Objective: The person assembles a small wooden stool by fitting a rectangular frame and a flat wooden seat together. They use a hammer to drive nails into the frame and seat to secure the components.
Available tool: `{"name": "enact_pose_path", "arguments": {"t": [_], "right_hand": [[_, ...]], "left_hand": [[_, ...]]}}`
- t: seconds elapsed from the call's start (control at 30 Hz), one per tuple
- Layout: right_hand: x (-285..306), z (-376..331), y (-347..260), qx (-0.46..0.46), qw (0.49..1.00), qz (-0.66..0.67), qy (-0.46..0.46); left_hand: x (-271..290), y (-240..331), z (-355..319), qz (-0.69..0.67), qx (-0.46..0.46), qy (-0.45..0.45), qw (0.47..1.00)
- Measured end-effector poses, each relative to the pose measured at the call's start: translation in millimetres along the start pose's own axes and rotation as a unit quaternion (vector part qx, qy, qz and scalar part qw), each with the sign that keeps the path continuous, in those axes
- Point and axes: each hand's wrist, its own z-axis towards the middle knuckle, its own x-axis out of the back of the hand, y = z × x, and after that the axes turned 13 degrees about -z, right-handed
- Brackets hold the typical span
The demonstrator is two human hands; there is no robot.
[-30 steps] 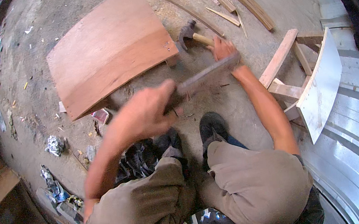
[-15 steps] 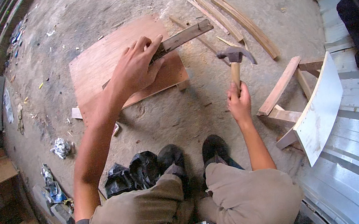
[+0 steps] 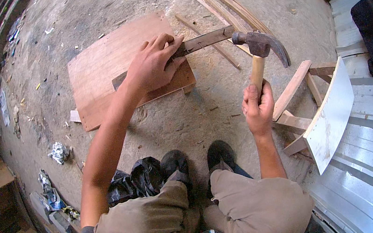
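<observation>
"Seeing where the wooden strip (image 3: 207, 41) is?"

"Over the plywood panel (image 3: 111, 48), its right end by the hammer's (image 3: 257, 64) head. Whether strip and panel touch, I can't tell from above."

"And the fingers?"

"The left hand's (image 3: 154, 66) are clamped on the strip; the right hand's (image 3: 259, 109) are wrapped around the hammer's handle."

"Farther out?"

"Loose slats (image 3: 233, 9) lie beyond, and a white-faced wooden frame (image 3: 332, 116) sits at the right."

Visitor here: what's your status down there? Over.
Left hand gripping wooden strip over plywood panel. Right hand holding claw hammer, head by strip's end, contact unclear. Loose wood lengths on floor beyond.
</observation>
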Motion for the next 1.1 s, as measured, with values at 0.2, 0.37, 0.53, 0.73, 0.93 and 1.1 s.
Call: {"name": "enact_pose_path", "arguments": {"t": [0.2,0.37,0.53,0.73,0.93,1.1], "right_hand": [[-2,4,2,0.046,0.998,-0.040,0.030],[-1,2,-8,0.042,0.999,-0.010,0.023],[-1,0,0,0.024,0.999,-0.016,0.021],[14,6,-2,0.041,0.990,-0.127,0.046],[28,29,-50,0.065,0.947,-0.312,0.031],[40,41,-89,0.113,0.912,-0.394,0.016]], "left_hand": [[-7,2,0,-0.017,0.018,-0.002,1.000],[-15,7,16,-0.016,-0.017,0.014,1.000],[-20,8,13,-0.017,0.012,0.006,1.000],[-23,6,14,0.053,-0.013,-0.020,0.998],[-23,9,21,0.002,0.031,-0.046,0.998],[-25,11,19,-0.004,0.030,-0.026,0.999]]}}
